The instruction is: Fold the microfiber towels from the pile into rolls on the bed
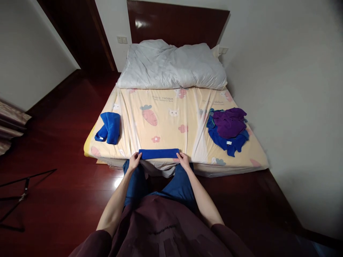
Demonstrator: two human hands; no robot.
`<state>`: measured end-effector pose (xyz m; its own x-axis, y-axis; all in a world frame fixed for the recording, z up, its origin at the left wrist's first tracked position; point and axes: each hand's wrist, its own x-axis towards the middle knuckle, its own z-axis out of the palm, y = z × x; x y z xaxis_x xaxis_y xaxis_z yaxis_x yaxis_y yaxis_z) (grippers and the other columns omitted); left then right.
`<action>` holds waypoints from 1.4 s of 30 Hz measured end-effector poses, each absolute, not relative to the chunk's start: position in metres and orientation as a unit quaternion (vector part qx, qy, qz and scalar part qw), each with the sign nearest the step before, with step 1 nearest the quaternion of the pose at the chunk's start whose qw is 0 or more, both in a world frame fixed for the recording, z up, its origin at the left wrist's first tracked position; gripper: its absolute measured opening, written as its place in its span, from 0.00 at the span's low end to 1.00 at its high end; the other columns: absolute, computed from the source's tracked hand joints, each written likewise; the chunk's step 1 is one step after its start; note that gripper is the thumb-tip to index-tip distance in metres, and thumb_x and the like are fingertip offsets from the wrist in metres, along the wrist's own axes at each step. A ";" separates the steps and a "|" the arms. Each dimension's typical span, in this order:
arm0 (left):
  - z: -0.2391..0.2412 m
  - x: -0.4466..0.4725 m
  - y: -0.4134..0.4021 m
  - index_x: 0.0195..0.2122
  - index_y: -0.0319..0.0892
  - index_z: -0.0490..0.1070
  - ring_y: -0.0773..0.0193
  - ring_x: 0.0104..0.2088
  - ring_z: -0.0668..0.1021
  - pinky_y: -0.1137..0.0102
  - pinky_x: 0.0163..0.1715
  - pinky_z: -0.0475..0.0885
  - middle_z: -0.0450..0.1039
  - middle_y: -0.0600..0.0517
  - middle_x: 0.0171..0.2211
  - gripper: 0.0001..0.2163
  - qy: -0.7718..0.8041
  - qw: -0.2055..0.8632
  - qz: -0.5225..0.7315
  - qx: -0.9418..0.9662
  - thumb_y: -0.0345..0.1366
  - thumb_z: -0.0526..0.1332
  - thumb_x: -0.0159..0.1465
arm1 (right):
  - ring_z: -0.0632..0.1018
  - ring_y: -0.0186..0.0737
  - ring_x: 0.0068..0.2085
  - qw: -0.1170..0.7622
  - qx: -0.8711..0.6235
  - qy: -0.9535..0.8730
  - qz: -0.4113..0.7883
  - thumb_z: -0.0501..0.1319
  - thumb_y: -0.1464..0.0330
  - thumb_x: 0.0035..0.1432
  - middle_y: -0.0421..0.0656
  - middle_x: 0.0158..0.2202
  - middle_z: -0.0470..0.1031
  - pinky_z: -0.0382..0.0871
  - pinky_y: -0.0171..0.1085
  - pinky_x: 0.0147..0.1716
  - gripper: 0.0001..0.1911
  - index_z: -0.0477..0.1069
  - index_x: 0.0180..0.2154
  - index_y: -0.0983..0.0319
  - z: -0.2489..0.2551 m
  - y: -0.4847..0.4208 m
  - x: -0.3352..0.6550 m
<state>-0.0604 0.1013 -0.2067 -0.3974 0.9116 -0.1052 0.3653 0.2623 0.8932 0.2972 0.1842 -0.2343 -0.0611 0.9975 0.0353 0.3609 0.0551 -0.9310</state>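
A blue towel (159, 154), folded into a long narrow strip, lies along the front edge of the bed. Its left end is pinched by my left hand (134, 160), thumb on top. At the opposite end, my right hand (183, 160) grips the corner the same way. Left of them on the mattress rests a folded blue cloth (110, 127) with a small white label. On the right side sits a loose heap with a purple cloth (229, 122) over crumpled blue cloths (227, 144), one showing a white tag.
A yellow patterned sheet (166, 125) covers the bed. A grey-white quilt (174, 67) is bunched before the dark headboard (177, 21). The wall (289, 117) runs along the right. On the floor at left stand black metal legs (24, 194), near a curtain (10, 125).
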 end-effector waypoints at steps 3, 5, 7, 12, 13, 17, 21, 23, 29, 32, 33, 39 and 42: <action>-0.209 -0.061 0.103 0.42 0.40 0.74 0.59 0.32 0.78 0.67 0.36 0.72 0.76 0.52 0.27 0.25 0.728 0.329 0.421 0.430 0.59 0.58 0.59 | 0.79 0.47 0.36 0.396 -0.558 -0.609 0.400 0.56 0.43 0.57 0.48 0.33 0.80 0.75 0.43 0.40 0.28 0.76 0.33 0.62 -0.234 0.184 0.297; -0.210 -0.061 0.104 0.44 0.40 0.73 0.60 0.30 0.77 0.67 0.34 0.71 0.74 0.53 0.25 0.26 0.727 0.331 0.422 0.428 0.59 0.58 0.59 | 0.79 0.47 0.36 0.396 -0.558 -0.610 0.400 0.56 0.44 0.57 0.48 0.33 0.80 0.75 0.43 0.40 0.28 0.76 0.32 0.62 -0.233 0.184 0.298; -0.210 -0.061 0.104 0.45 0.40 0.72 0.61 0.29 0.77 0.68 0.33 0.71 0.73 0.55 0.24 0.26 0.727 0.333 0.422 0.427 0.59 0.58 0.59 | 0.79 0.47 0.35 0.395 -0.559 -0.611 0.398 0.56 0.44 0.57 0.48 0.33 0.80 0.75 0.43 0.40 0.28 0.76 0.33 0.63 -0.233 0.183 0.298; -0.210 -0.060 0.104 0.46 0.41 0.72 0.61 0.28 0.77 0.68 0.32 0.71 0.73 0.55 0.23 0.26 0.727 0.332 0.420 0.431 0.58 0.58 0.60 | 0.80 0.47 0.36 0.392 -0.560 -0.617 0.391 0.56 0.44 0.57 0.48 0.33 0.80 0.75 0.43 0.39 0.29 0.76 0.34 0.63 -0.235 0.184 0.298; -0.210 -0.060 0.104 0.46 0.40 0.72 0.60 0.28 0.77 0.68 0.32 0.71 0.73 0.55 0.23 0.26 0.728 0.331 0.416 0.433 0.59 0.58 0.60 | 0.80 0.47 0.36 0.391 -0.561 -0.618 0.387 0.56 0.44 0.57 0.49 0.33 0.80 0.75 0.44 0.39 0.29 0.76 0.34 0.63 -0.234 0.184 0.298; -0.196 -0.056 0.101 0.56 0.39 0.67 0.55 0.38 0.80 0.61 0.41 0.74 0.78 0.47 0.35 0.27 0.754 0.259 0.371 0.477 0.55 0.55 0.65 | 0.79 0.50 0.43 0.395 -0.579 -0.622 0.349 0.56 0.46 0.59 0.52 0.41 0.80 0.74 0.48 0.45 0.29 0.76 0.45 0.65 -0.223 0.177 0.297; -0.163 -0.030 0.096 0.67 0.41 0.56 0.46 0.66 0.62 0.51 0.63 0.59 0.57 0.39 0.67 0.26 0.725 0.071 0.286 0.623 0.44 0.51 0.69 | 0.65 0.53 0.63 0.357 -0.575 -0.719 0.157 0.52 0.57 0.66 0.52 0.63 0.65 0.58 0.55 0.62 0.29 0.60 0.64 0.60 -0.192 0.156 0.279; -0.149 -0.010 0.097 0.69 0.45 0.53 0.48 0.70 0.52 0.51 0.67 0.50 0.48 0.45 0.71 0.27 0.663 0.048 0.235 0.709 0.40 0.51 0.69 | 0.57 0.51 0.68 0.302 -0.519 -0.792 0.110 0.51 0.61 0.68 0.48 0.68 0.58 0.51 0.55 0.66 0.29 0.54 0.68 0.56 -0.177 0.146 0.258; -0.165 0.024 0.109 0.71 0.43 0.49 0.48 0.71 0.45 0.48 0.68 0.45 0.46 0.46 0.72 0.29 0.612 0.059 0.175 0.769 0.40 0.51 0.69 | 0.50 0.46 0.71 0.203 -0.438 -0.867 0.123 0.51 0.63 0.68 0.44 0.71 0.50 0.44 0.54 0.69 0.31 0.47 0.70 0.55 -0.176 0.143 0.204; -0.185 0.004 0.104 0.70 0.44 0.49 0.49 0.71 0.48 0.47 0.68 0.45 0.47 0.45 0.71 0.29 0.636 0.061 0.151 0.755 0.38 0.51 0.68 | 0.50 0.45 0.71 0.183 -0.442 -0.869 0.128 0.50 0.64 0.69 0.44 0.72 0.47 0.45 0.53 0.69 0.30 0.48 0.70 0.56 -0.193 0.150 0.220; -0.190 -0.006 0.100 0.71 0.44 0.49 0.49 0.71 0.49 0.47 0.68 0.45 0.47 0.45 0.71 0.29 0.642 0.060 0.146 0.750 0.38 0.50 0.68 | 0.50 0.44 0.71 0.180 -0.448 -0.867 0.125 0.50 0.65 0.69 0.44 0.72 0.47 0.44 0.53 0.69 0.30 0.48 0.70 0.56 -0.198 0.152 0.231; -0.209 -0.061 0.073 0.71 0.41 0.47 0.48 0.71 0.50 0.48 0.67 0.47 0.48 0.43 0.71 0.30 0.691 0.047 0.150 0.706 0.35 0.50 0.67 | 0.48 0.45 0.72 0.159 -0.521 -0.833 0.096 0.46 0.65 0.70 0.43 0.72 0.46 0.42 0.55 0.68 0.30 0.47 0.70 0.55 -0.215 0.154 0.292; -0.213 -0.070 0.055 0.69 0.38 0.50 0.46 0.70 0.51 0.48 0.67 0.49 0.50 0.40 0.70 0.29 0.718 0.036 0.171 0.674 0.34 0.50 0.67 | 0.48 0.45 0.72 0.129 -0.541 -0.826 0.088 0.46 0.64 0.69 0.44 0.72 0.46 0.41 0.53 0.68 0.30 0.47 0.70 0.56 -0.216 0.149 0.302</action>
